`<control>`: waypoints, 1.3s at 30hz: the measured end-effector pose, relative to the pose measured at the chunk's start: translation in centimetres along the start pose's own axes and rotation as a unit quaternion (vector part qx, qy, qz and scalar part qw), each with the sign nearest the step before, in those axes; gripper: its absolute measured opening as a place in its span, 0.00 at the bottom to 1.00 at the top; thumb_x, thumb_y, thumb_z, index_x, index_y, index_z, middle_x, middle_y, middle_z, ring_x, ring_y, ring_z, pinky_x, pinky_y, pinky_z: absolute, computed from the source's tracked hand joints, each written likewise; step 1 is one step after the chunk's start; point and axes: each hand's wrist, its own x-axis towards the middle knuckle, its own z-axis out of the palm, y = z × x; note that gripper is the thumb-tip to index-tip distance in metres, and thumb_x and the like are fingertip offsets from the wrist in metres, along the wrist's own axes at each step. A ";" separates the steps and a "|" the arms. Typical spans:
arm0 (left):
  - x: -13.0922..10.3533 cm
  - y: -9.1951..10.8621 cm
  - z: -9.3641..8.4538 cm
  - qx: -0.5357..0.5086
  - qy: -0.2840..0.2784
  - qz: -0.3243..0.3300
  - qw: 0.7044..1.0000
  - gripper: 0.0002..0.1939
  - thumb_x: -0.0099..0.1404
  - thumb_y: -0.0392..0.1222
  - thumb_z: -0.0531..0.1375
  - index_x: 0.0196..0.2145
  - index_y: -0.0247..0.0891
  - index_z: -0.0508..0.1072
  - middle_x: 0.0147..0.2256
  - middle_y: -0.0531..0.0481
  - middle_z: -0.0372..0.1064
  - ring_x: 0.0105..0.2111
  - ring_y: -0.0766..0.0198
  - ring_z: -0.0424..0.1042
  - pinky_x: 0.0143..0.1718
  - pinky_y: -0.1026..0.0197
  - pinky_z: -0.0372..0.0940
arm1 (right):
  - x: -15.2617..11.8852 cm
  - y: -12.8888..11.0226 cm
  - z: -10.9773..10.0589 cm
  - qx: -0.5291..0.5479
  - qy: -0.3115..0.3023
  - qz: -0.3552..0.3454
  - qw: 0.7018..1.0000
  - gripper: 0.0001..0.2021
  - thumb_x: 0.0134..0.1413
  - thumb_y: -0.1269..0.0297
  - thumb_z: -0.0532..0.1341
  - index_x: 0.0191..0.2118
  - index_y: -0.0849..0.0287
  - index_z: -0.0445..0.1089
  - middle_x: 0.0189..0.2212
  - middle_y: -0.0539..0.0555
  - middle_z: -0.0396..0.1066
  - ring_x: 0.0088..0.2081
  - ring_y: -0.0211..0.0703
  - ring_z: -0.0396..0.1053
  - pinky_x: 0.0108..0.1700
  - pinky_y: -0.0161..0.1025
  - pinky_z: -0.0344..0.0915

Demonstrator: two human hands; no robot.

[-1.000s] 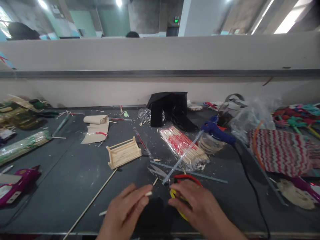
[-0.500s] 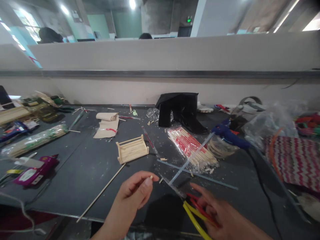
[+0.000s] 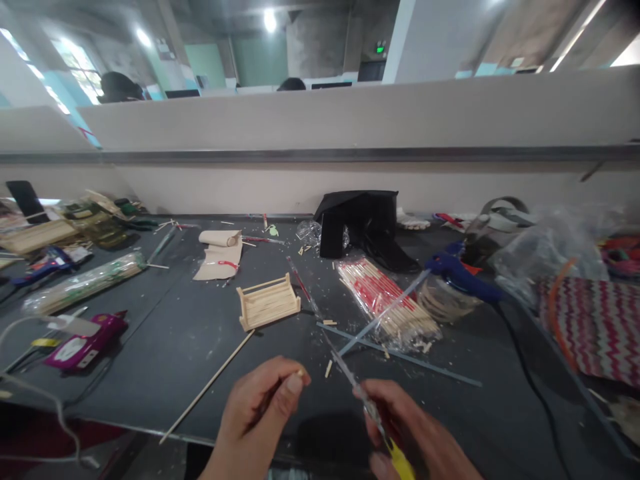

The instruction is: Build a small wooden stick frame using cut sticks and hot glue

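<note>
My left hand (image 3: 265,407) is closed in a pinch, with the pale end of a short wooden stick piece (image 3: 301,373) showing at the fingertips. In my right hand (image 3: 410,420) is a pair of pliers (image 3: 399,460) with yellow and red handles; its metal head points up and left, and the fingers hide part of it. Beyond my left hand stands a small wooden stick frame (image 3: 270,303) with a slatted base and a rail. A long thin wooden stick (image 3: 207,387) lies on the table, its upper end near the frame.
A blue glue gun (image 3: 457,272) with a clear glue stick lies right, beside bagged wooden sticks (image 3: 385,300). Behind are a black item (image 3: 360,220) and brown paper (image 3: 220,257). A purple device (image 3: 87,340) lies left. Small offcuts (image 3: 329,369) are scattered on the dark table.
My right hand has turned and drawn in the pliers, so less of the handles shows. My left hand has shifted slightly down, still pinching the piece. The camera view has moved a little.
</note>
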 end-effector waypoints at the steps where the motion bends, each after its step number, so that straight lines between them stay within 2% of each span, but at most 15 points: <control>1: 0.1 0.2 0.1 0.018 -0.002 0.036 0.999 0.10 0.67 0.44 0.55 0.34 0.39 0.75 0.26 0.52 0.66 0.25 0.68 0.64 0.26 0.68 0.59 | 0.4 0.0 0.2 -0.032 0.025 -0.018 0.999 0.22 0.50 0.67 0.61 0.53 0.53 0.62 0.42 0.56 0.73 0.39 0.44 0.73 0.41 0.35 0.69; 4: 0.4 1.0 0.2 0.066 0.004 0.116 0.991 0.07 0.66 0.39 0.56 0.34 0.39 0.75 0.26 0.52 0.67 0.25 0.68 0.65 0.26 0.68 0.59 | 1.6 -0.4 0.5 -0.081 0.033 -0.063 0.994 0.21 0.50 0.66 0.62 0.51 0.54 0.61 0.42 0.55 0.71 0.39 0.44 0.71 0.41 0.36 0.69; 7: 0.6 1.3 0.3 0.077 0.005 0.150 0.986 0.07 0.66 0.36 0.57 0.33 0.39 0.74 0.26 0.52 0.68 0.27 0.68 0.67 0.27 0.69 0.60 | 2.3 -0.9 0.7 -0.092 0.005 -0.079 0.993 0.22 0.47 0.68 0.64 0.49 0.54 0.62 0.38 0.53 0.70 0.38 0.44 0.70 0.40 0.37 0.68; 12: 0.6 0.7 0.2 0.055 0.021 0.180 0.982 0.05 0.65 0.34 0.57 0.36 0.39 0.74 0.28 0.52 0.70 0.29 0.66 0.69 0.30 0.68 0.62 | 2.6 -1.5 0.7 -0.147 -0.011 -0.065 0.987 0.27 0.39 0.76 0.66 0.49 0.55 0.63 0.39 0.54 0.69 0.41 0.47 0.69 0.42 0.41 0.67; 15: 0.6 0.4 0.2 0.057 0.025 0.198 0.978 0.06 0.64 0.33 0.58 0.37 0.40 0.74 0.27 0.53 0.69 0.28 0.67 0.68 0.29 0.68 0.61 | 2.7 -1.8 0.7 -0.172 -0.026 -0.041 0.984 0.26 0.39 0.76 0.66 0.48 0.56 0.64 0.39 0.54 0.68 0.42 0.49 0.68 0.43 0.44 0.66; 18: 0.6 0.2 0.3 0.051 0.024 0.219 0.974 0.10 0.63 0.30 0.58 0.39 0.43 0.74 0.29 0.53 0.71 0.29 0.66 0.69 0.32 0.67 0.63 | 2.7 -1.7 0.9 -0.190 -0.038 -0.016 0.981 0.26 0.40 0.74 0.66 0.48 0.55 0.64 0.38 0.55 0.68 0.40 0.50 0.69 0.40 0.44 0.66; 22: 0.6 0.1 0.5 0.040 0.039 0.223 0.973 0.13 0.63 0.29 0.57 0.41 0.46 0.74 0.29 0.55 0.72 0.29 0.67 0.71 0.32 0.69 0.63 | 2.6 -1.3 1.3 -0.204 -0.035 -0.031 0.978 0.27 0.40 0.74 0.67 0.50 0.53 0.64 0.38 0.54 0.68 0.39 0.49 0.69 0.40 0.43 0.66; 28: 0.4 -0.4 0.7 0.054 0.033 0.213 0.975 0.08 0.64 0.32 0.58 0.37 0.44 0.73 0.26 0.55 0.71 0.25 0.67 0.70 0.28 0.69 0.63 | 2.5 -1.0 1.8 -0.227 -0.014 -0.070 0.971 0.25 0.40 0.74 0.66 0.47 0.53 0.64 0.36 0.53 0.68 0.36 0.47 0.69 0.37 0.41 0.67; 31: 0.2 -0.7 0.7 0.067 0.041 0.213 0.974 0.07 0.63 0.32 0.58 0.35 0.43 0.72 0.24 0.55 0.69 0.24 0.67 0.68 0.26 0.69 0.62 | 2.3 -0.9 1.9 -0.242 0.007 -0.090 0.966 0.20 0.40 0.72 0.66 0.43 0.52 0.64 0.35 0.53 0.69 0.34 0.47 0.70 0.35 0.39 0.67; 33: 0.1 -1.0 0.8 0.068 0.041 0.213 0.974 0.07 0.62 0.31 0.58 0.35 0.42 0.73 0.24 0.54 0.69 0.24 0.67 0.69 0.26 0.69 0.62 | 2.1 -0.7 2.1 -0.246 0.014 -0.091 0.965 0.18 0.41 0.71 0.66 0.40 0.52 0.65 0.35 0.53 0.70 0.32 0.46 0.70 0.34 0.38 0.67; 35: 0.0 -1.1 0.9 0.067 0.035 0.209 0.975 0.07 0.62 0.31 0.59 0.35 0.42 0.73 0.25 0.54 0.70 0.25 0.67 0.70 0.28 0.68 0.63 | 2.0 -0.3 2.3 -0.249 0.018 -0.090 0.964 0.18 0.42 0.71 0.65 0.42 0.52 0.65 0.34 0.53 0.71 0.32 0.46 0.71 0.34 0.38 0.67; 39: 0.1 -0.8 1.3 0.085 0.030 0.190 0.978 0.06 0.63 0.32 0.58 0.32 0.41 0.74 0.25 0.54 0.72 0.25 0.68 0.70 0.27 0.70 0.64 | 1.9 0.6 2.8 -0.239 -0.006 -0.062 0.969 0.14 0.50 0.70 0.61 0.44 0.54 0.66 0.33 0.52 0.72 0.33 0.46 0.73 0.34 0.38 0.68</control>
